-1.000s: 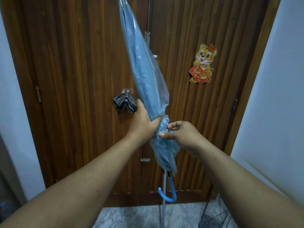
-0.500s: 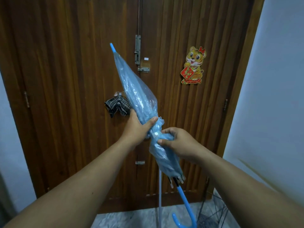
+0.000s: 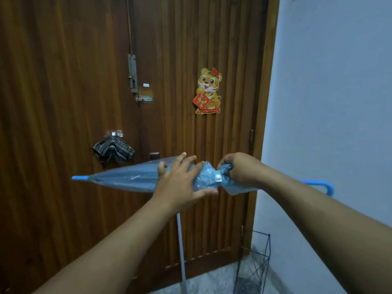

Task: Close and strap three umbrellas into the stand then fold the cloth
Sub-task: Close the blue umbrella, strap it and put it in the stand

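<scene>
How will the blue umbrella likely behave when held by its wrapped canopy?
Probably stiff lengthwise: the umbrella lies about level, tip to handle, without sagging. Its glossy plastic looks slippery and soft, bunching where the right hand grips it.

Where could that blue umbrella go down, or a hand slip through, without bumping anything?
The wire stand in the corner has nothing sticking up, so its top looks open. A strip of marble floor lies bare between the white pole and the stand. Crowded: mid-door, where the left hand rests on and the right hand grips the blue umbrella beside the striped cloth.
</scene>
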